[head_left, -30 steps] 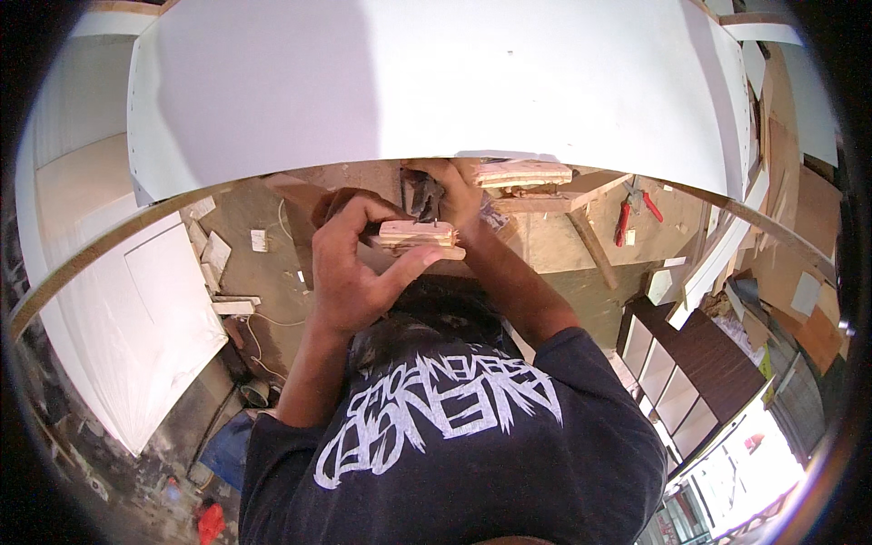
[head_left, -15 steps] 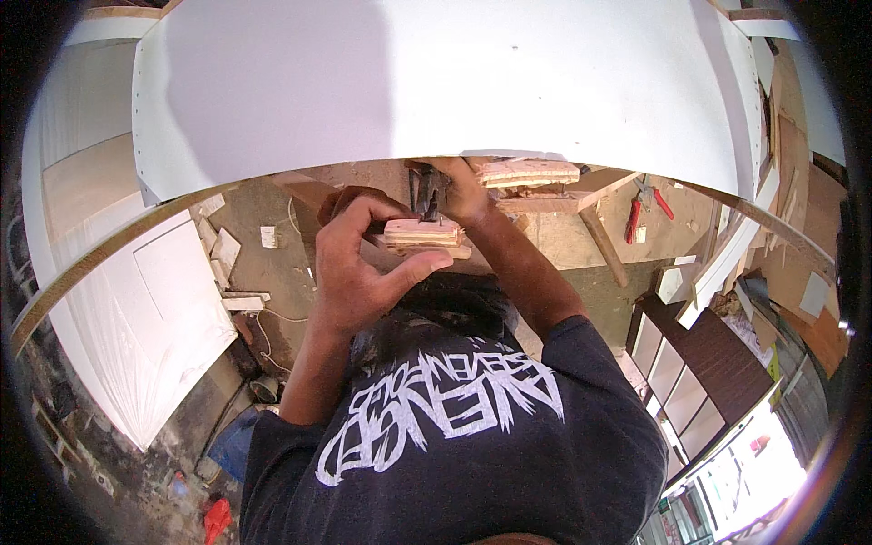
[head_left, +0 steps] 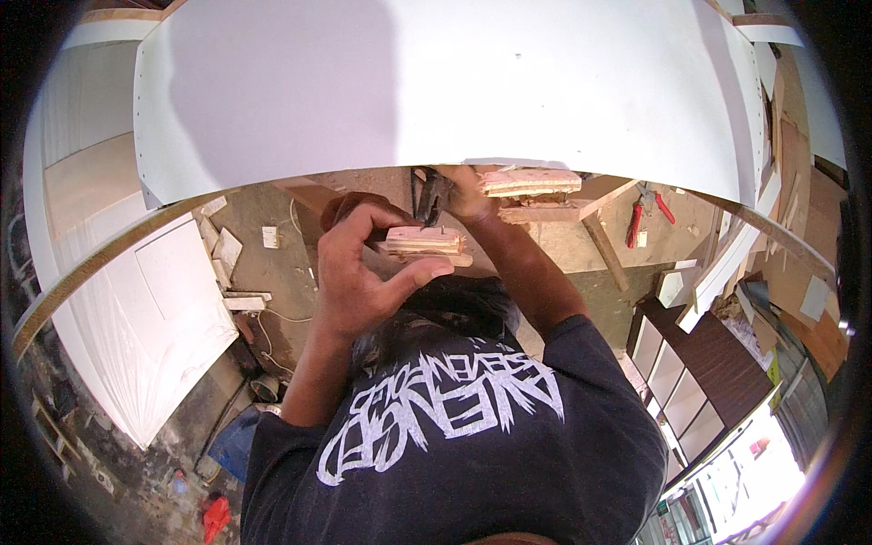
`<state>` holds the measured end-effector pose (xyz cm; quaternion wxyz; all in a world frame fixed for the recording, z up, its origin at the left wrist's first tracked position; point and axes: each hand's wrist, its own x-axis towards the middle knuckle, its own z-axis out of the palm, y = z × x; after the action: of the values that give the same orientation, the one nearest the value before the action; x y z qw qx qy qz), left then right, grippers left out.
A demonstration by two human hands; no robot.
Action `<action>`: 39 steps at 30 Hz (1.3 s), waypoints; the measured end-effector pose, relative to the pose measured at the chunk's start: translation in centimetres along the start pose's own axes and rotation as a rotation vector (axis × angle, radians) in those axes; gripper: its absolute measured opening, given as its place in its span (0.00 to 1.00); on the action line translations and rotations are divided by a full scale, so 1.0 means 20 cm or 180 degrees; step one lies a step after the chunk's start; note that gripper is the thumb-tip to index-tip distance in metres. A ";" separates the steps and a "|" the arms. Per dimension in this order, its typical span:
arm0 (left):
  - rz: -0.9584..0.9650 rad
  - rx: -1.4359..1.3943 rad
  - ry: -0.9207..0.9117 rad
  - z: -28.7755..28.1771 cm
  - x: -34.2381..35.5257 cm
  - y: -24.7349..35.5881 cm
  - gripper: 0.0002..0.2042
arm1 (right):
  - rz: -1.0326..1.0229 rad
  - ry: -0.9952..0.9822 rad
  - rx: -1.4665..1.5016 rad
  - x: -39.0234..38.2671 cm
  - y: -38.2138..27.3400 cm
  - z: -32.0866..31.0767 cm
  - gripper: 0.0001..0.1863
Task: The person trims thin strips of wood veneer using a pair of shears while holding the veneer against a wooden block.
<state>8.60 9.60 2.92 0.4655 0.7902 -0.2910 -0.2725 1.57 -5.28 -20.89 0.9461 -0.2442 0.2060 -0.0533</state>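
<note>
My left hand [head_left: 356,263] is wrapped round a short block of layered wood [head_left: 425,240], thumb along its near side and fingers at its left. Against the block's far edge stands a dark metal claw hammer [head_left: 434,198], its forked end by a thin nail-like piece at the top of the wood. My right hand [head_left: 468,193] is closed on the hammer, partly covered by the edge of a large white panel [head_left: 509,82]. The hammer's handle is hidden.
Just right of my right hand lies another layered wood piece [head_left: 531,183] on a wooden frame. Red-handled pliers [head_left: 647,216] rest farther right. Wood offcuts [head_left: 222,250] and a plastic-wrapped white panel [head_left: 177,318] are at left; a dark shelf unit [head_left: 699,363] stands at right.
The hammer's forked end has shifted and tilted slightly at the block's far edge. My right hand has moved a little with it; my left hand keeps its hold on the wood.
</note>
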 end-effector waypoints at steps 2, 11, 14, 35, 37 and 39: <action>0.0019 -0.0027 0.0006 0.00 0.00 0.00 0.23 | 0.0129 0.0131 0.0154 0.00 -0.01 0.01 0.19; -0.0003 0.0043 -0.0019 0.00 -0.01 -0.02 0.24 | -0.2220 -0.0323 -0.3497 0.02 -0.02 -0.02 0.19; 0.0049 0.0102 -0.0014 -0.01 -0.01 -0.03 0.24 | -0.1768 -0.0294 -0.3174 0.02 -0.07 -0.06 0.19; -0.0049 0.0961 -0.0586 -0.04 -0.03 0.00 0.25 | -0.1336 -0.0603 -0.3204 0.17 -0.18 -0.06 0.19; 0.0269 0.1019 -0.0338 -0.03 -0.01 0.02 0.22 | -0.1289 -0.0607 -0.3187 0.13 -0.17 -0.07 0.19; 0.0340 0.1126 -0.0279 -0.04 -0.01 0.03 0.21 | -0.1234 -0.0603 -0.3176 0.09 -0.16 -0.08 0.19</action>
<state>8.91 9.88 3.81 0.3200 0.8305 -0.3960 -0.2261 2.59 -9.20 -21.22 0.7026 -0.7009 0.0713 -0.1002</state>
